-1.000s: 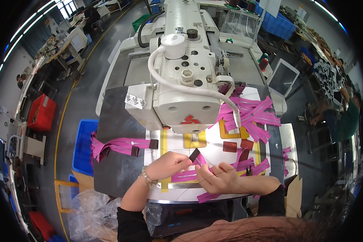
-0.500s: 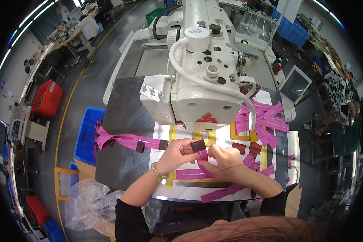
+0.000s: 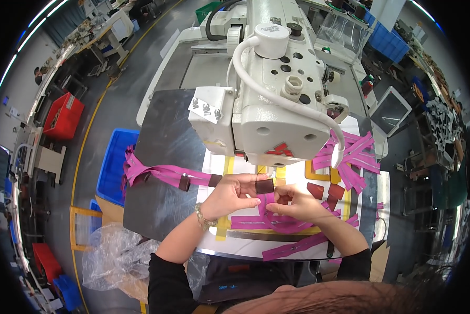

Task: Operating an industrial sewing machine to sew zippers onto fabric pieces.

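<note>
My left hand (image 3: 230, 196) grips the top of a pink zipper tape (image 3: 265, 206) where a dark brown rectangular patch (image 3: 264, 186) sits across it, just below the needle area of a white sewing machine (image 3: 266, 131). My right hand (image 3: 292, 203) pinches the same tape from the right, a little below the patch. More pink zippers (image 3: 245, 222) lie under and beside my hands. A pile of them (image 3: 350, 152) is at the right, and a bunch with dark end patches (image 3: 162, 175) lies at the left. Loose reddish-brown patches (image 3: 314, 190) lie right of my hands.
A blue bin (image 3: 104, 167) stands left of the dark metal table (image 3: 162, 125), above crumpled clear plastic (image 3: 109, 256). Yellow frames (image 3: 311, 170) lie on the white plate. A red crate (image 3: 62, 115) is at far left, a tablet-like screen (image 3: 389, 115) at right.
Both hands have moved up toward the machine, the brown patch turning from tilted to nearly level. My right hand has closed around the zipper tape below it. The whole view has shifted slightly.
</note>
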Action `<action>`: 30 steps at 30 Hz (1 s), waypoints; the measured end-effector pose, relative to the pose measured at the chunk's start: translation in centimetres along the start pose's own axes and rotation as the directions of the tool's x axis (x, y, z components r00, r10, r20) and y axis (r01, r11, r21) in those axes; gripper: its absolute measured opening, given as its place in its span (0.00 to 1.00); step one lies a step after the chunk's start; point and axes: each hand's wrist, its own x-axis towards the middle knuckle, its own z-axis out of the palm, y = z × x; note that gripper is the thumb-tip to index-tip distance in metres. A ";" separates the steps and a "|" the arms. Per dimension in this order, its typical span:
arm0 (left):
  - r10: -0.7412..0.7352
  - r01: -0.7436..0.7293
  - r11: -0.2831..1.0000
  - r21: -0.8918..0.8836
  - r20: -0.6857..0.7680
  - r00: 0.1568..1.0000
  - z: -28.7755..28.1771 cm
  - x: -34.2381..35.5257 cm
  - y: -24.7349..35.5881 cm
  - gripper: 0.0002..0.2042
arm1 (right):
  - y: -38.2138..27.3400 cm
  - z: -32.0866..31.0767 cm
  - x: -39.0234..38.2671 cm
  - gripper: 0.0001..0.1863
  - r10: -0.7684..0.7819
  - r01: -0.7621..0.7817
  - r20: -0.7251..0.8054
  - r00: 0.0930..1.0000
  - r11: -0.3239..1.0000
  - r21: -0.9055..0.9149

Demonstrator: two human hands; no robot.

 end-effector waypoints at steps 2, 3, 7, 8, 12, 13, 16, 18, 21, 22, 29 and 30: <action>0.004 -0.004 1.000 -0.002 0.008 1.000 -0.2 -0.2 0.0 0.27 | -0.3 0.0 -0.1 0.13 -0.010 0.010 0.002 1.000 1.000 -0.013; -0.024 0.024 1.000 0.007 0.012 1.000 -0.4 -0.2 -0.3 0.27 | -0.6 0.0 -0.1 0.13 0.018 -0.018 0.004 1.000 1.000 -0.008; -0.026 0.026 1.000 -0.007 0.021 0.999 -0.5 0.0 -0.1 0.28 | -0.8 -0.2 0.2 0.13 0.080 -0.080 0.004 0.997 0.996 0.044; -0.024 0.024 1.000 -0.006 0.029 0.999 -0.5 0.1 -0.2 0.28 | -0.6 -0.3 0.3 0.13 0.080 -0.080 -0.004 0.997 0.996 0.044; -0.009 0.009 1.000 0.006 -0.015 1.000 -0.4 0.1 -0.5 0.29 | -0.2 -0.3 0.5 0.12 0.056 -0.056 0.000 0.998 0.996 0.068; -0.010 0.010 1.000 -0.005 -0.027 1.000 -0.4 0.1 -0.6 0.28 | -0.1 -0.3 0.5 0.12 0.050 -0.050 -0.002 0.999 0.997 0.066; 0.005 -0.005 1.000 -0.028 -0.009 1.000 -0.6 0.2 -1.1 0.27 | 0.0 -0.3 0.5 0.12 0.030 -0.029 -0.004 1.000 0.995 0.095; -0.002 0.000 0.998 -0.063 -0.021 1.000 -0.4 0.1 -0.9 0.26 | 0.0 -0.4 0.5 0.12 0.035 -0.036 0.011 0.999 0.995 0.090; -0.017 0.013 0.995 -0.095 -0.044 0.999 -0.1 0.2 -0.7 0.24 | 0.0 -0.6 0.4 0.12 0.044 -0.047 0.036 0.998 0.995 0.087; -0.024 0.019 0.996 -0.091 -0.056 0.998 -0.1 0.2 -0.7 0.23 | -0.1 -0.6 0.3 0.11 0.046 -0.050 0.044 0.998 0.995 0.087; -0.042 0.038 0.998 -0.055 -0.069 0.997 -0.1 0.1 -1.0 0.21 | -0.5 -0.2 0.0 0.12 0.047 -0.048 0.038 0.998 0.999 0.018; -0.043 0.040 0.998 -0.054 -0.060 0.997 -0.2 0.1 -0.9 0.21 | -0.5 -0.2 0.0 0.12 0.060 -0.061 0.031 0.998 0.997 0.047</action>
